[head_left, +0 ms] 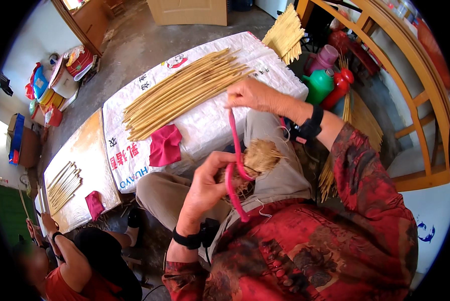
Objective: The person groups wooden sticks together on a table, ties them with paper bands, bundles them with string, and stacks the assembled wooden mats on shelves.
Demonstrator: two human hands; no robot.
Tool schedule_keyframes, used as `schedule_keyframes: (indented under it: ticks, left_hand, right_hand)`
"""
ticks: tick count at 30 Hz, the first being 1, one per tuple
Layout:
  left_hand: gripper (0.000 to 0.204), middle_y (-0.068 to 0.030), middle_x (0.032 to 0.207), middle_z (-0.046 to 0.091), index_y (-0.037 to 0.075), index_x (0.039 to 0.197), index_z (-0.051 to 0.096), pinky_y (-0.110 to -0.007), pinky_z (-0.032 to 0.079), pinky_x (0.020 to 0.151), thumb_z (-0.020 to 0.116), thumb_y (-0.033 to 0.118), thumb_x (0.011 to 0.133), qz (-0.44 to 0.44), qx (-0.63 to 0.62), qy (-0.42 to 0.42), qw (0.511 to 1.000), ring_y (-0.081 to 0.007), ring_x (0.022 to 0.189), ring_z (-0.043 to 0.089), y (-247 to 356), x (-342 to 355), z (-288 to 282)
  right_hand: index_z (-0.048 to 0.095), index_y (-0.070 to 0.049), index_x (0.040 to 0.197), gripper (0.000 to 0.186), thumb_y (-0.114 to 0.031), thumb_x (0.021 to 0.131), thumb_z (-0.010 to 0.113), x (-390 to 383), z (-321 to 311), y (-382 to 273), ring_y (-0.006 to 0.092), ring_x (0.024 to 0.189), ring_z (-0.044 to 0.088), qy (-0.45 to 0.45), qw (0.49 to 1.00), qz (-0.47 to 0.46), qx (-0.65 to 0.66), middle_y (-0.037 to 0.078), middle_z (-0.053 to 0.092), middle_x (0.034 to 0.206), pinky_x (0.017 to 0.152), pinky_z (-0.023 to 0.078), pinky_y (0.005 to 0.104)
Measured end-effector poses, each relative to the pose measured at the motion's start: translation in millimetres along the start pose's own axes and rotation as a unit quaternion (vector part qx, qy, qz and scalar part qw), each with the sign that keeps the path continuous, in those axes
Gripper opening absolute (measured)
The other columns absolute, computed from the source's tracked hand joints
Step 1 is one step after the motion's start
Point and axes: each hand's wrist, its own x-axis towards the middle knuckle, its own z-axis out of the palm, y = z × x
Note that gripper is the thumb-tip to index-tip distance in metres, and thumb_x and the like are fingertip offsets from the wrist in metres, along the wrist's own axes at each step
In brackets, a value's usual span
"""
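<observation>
Straw bundle: a short, frayed brush of straw [261,156], held above the person's lap, over the right trouser leg [281,175] and just off the near edge of the table [210,118].
Left-hand grip: the left hand [209,176] is clamped round the bundle's darker end, thumb and fingers closing from the left; from here I'd say that steadies it against the pull of the strip.
Right-hand grip: the right hand [255,94] has its thumb and fingertips pinched together on the upper end of a pink strip [235,133], raised above the bundle, likely to keep that length taut.
Pink strip: nearly straight from the right fingertips down to the bundle, bending across it beside the left fingers; the other end hangs loose toward the red shirt [295,246]. Whether it goes fully round underneath, I can't tell.
Bundle's direction: the pale, ragged end points right and slightly up, away from the left palm.
Bundle's long axis: slanting from the left fingers at lower left toward the frayed tips, roughly crosswise to the taut strip.
Stalks on the table: long yellow stalks [184,93] lie side by side beyond the hands, perhaps laid flat to stay straight and reachable.
Pink cloth: a crumpled piece [165,145] lies beside the stalks' near ends, seemingly kept within reach.
</observation>
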Motion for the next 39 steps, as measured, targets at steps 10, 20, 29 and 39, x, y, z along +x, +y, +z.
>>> schedule_keyframes:
  ticks: [10, 20, 29, 39]
  left_hand:
    - [0.034, -0.0022, 0.092, 0.055, 0.004, 0.104, 0.049, -0.022, 0.044, 0.075, 0.063, -0.002, 0.073, 0.032, -0.215, 0.247, 0.944, -0.0100, 0.083, 0.053, -14.9, -1.3, -40.9]
    - [0.034, -0.0077, 0.079, 0.056, 0.004, 0.100, 0.050, -0.027, 0.046, 0.067, 0.062, -0.004, 0.070, 0.050, 0.302, 0.137, 0.942, -0.0152, 0.074, 0.055, -34.9, 8.8, -28.0]
    - [0.032, -0.0080, 0.089, 0.059, 0.004, 0.099, 0.056, -0.027, 0.046, 0.072, 0.068, 0.000, 0.070, 0.077, 0.304, -0.020, 0.949, -0.0160, 0.081, 0.059, -29.1, 6.4, -8.7]
    - [0.037, -0.0101, 0.103, 0.059, 0.001, 0.098, 0.048, -0.027, 0.046, 0.081, 0.069, -0.006, 0.068, 0.116, 0.148, 0.103, 0.977, -0.0139, 0.092, 0.056, 5.5, -8.8, 1.0]
  right_hand:
    - [0.051, -0.008, 0.073, 0.019, -0.024, 0.082, 0.056, -114.4, 90.8, -27.1, 0.0287, 0.062, 0.054, 0.006, 0.997, -0.069, -0.034, 0.010, 0.051, 0.068, 0.051, 0.042, 0.0374]
    - [0.049, -0.006, 0.073, 0.020, -0.021, 0.080, 0.060, -85.4, -16.1, -105.6, 0.0263, 0.064, 0.052, -0.002, 0.978, -0.193, -0.075, 0.009, 0.046, 0.070, 0.052, 0.042, 0.0341]
    - [0.051, -0.004, 0.073, 0.026, -0.028, 0.077, 0.061, -33.4, -34.1, -88.9, 0.0304, 0.066, 0.052, 0.088, 0.979, -0.178, -0.047, 0.011, 0.049, 0.067, 0.056, 0.040, 0.0374]
    - [0.057, -0.004, 0.070, 0.032, -0.035, 0.078, 0.060, -8.9, 47.1, 4.2, 0.0326, 0.064, 0.054, 0.043, 0.998, 0.005, 0.049, 0.015, 0.055, 0.067, 0.057, 0.041, 0.0383]
